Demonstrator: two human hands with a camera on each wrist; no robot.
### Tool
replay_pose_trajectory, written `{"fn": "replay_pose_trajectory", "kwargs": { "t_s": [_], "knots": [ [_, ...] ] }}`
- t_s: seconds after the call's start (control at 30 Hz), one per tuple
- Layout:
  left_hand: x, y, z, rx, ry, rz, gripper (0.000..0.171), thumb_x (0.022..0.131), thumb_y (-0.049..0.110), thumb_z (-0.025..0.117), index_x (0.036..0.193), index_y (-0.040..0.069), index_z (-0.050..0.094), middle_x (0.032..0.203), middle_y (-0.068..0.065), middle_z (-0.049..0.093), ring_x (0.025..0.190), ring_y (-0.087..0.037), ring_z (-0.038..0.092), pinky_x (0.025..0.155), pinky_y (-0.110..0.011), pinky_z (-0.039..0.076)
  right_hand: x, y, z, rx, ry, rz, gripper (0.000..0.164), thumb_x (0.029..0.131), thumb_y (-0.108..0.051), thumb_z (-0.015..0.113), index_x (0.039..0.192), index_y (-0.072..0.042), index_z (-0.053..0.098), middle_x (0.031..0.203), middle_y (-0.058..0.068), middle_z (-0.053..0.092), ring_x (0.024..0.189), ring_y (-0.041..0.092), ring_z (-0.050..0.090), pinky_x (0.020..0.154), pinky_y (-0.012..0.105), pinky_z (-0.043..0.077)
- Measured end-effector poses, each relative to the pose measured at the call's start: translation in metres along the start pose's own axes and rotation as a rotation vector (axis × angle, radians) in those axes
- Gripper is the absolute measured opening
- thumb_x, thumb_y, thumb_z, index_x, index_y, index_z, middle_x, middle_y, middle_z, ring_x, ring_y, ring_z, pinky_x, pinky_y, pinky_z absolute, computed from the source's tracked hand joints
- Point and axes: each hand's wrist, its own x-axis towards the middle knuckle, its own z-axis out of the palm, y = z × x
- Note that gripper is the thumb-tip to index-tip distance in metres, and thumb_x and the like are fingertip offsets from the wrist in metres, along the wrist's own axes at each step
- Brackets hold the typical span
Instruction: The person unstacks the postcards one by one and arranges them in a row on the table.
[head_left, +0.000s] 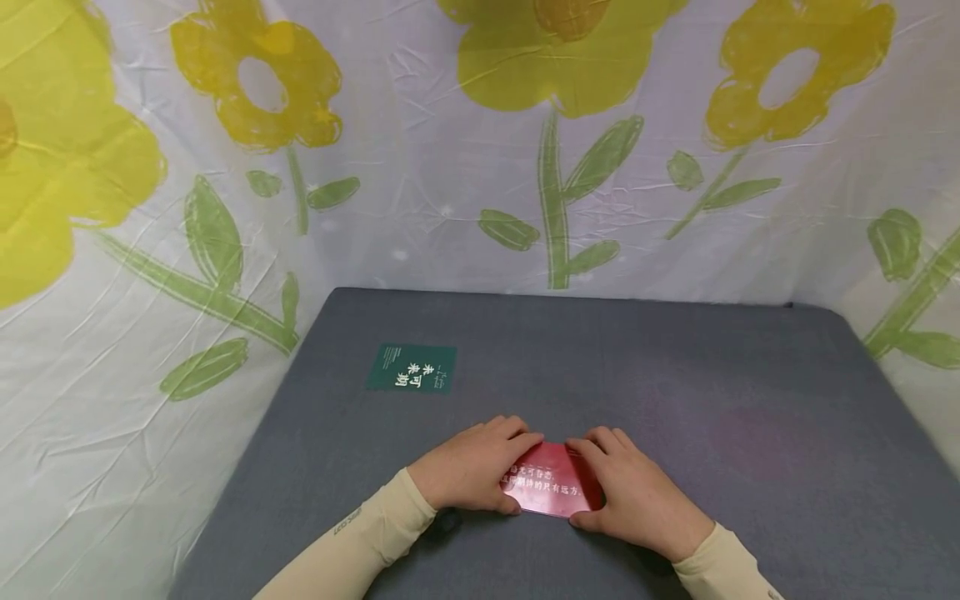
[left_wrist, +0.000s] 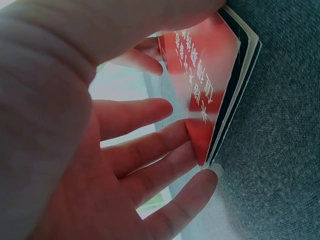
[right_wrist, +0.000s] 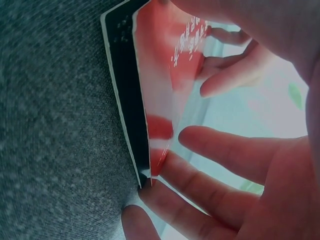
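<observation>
A glossy red card [head_left: 553,485] with white writing lies across the near middle of the grey table, between my two hands. My left hand [head_left: 480,467] holds its left end, the thumb at the near edge and fingers toward the far edge. On the other end, my right hand [head_left: 633,492] grips in the same way. Dark cards with pale edges show beneath the red card [left_wrist: 215,65] in the left wrist view. A dark card [right_wrist: 125,60] also shows under it in the right wrist view, slightly spread from the red one. How many lie in the stack I cannot tell.
A green card [head_left: 412,369] with white writing lies flat on the grey table [head_left: 675,358], farther off to the left. White cloth with yellow flowers [head_left: 555,200] hangs behind the table and along its sides. Some small dark thing sits by the left wrist.
</observation>
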Motion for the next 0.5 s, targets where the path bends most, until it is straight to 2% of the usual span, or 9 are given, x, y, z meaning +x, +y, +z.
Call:
{"fn": "replay_pose_trajectory", "kwargs": {
  "t_s": [0.27, 0.5],
  "knots": [
    [0.0001, 0.0015, -0.0012, -0.010, 0.002, -0.016, 0.111, 0.079, 0.042, 0.095, 0.168, 0.012, 0.036, 0.148, 0.000, 0.060, 0.129, -0.018, 0.058, 0.112, -0.035, 0.054, -0.0003, 0.0009, 0.0000, 0.000, 0.001, 0.000, 0.084, 0.068, -0.040, 0.101, 0.138, -0.010, 0.067, 0.122, -0.001, 0.064, 0.113, 0.017, 0.056, 0.091, 0.041, 0.062],
    [-0.0003, 0.0005, -0.0019, -0.014, -0.012, -0.028, 0.111, 0.079, 0.043, 0.095, 0.168, 0.014, 0.037, 0.147, 0.001, 0.060, 0.128, -0.016, 0.058, 0.111, -0.035, 0.054, 0.0004, 0.0013, 0.0014, 0.003, 0.013, -0.018, 0.083, 0.068, -0.040, 0.101, 0.138, -0.010, 0.067, 0.122, -0.002, 0.064, 0.112, 0.016, 0.057, 0.090, 0.041, 0.061]
  ]
}}
